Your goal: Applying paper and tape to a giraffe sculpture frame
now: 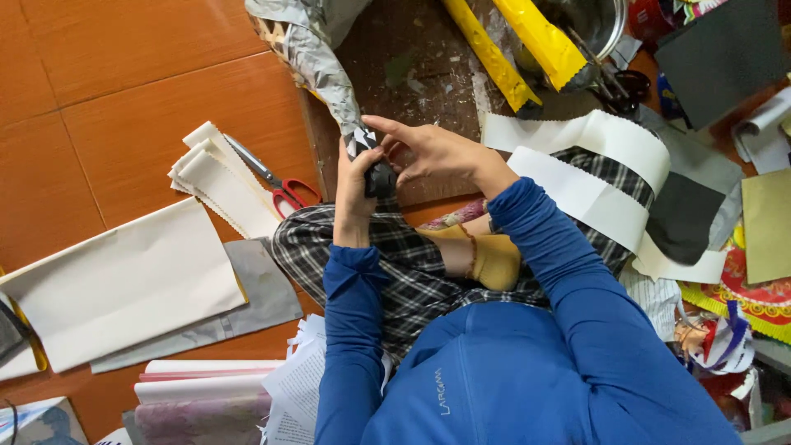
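Item: small black object (380, 178) | I see left hand (354, 191) clamped on it from below | right hand (430, 152) above-right, fingers spread (nearer the silver foil strip (325, 70)) | axis roughly upright

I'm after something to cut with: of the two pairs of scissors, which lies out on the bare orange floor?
The red-handled scissors, beside the white pinked-edge paper strips left of the left hand. The dark-handled scissors lie by the metal bowl.

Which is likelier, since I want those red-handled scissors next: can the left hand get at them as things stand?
Probably yes: the scissors lie uncovered on the floor beside the left hand, though it grips a black object.
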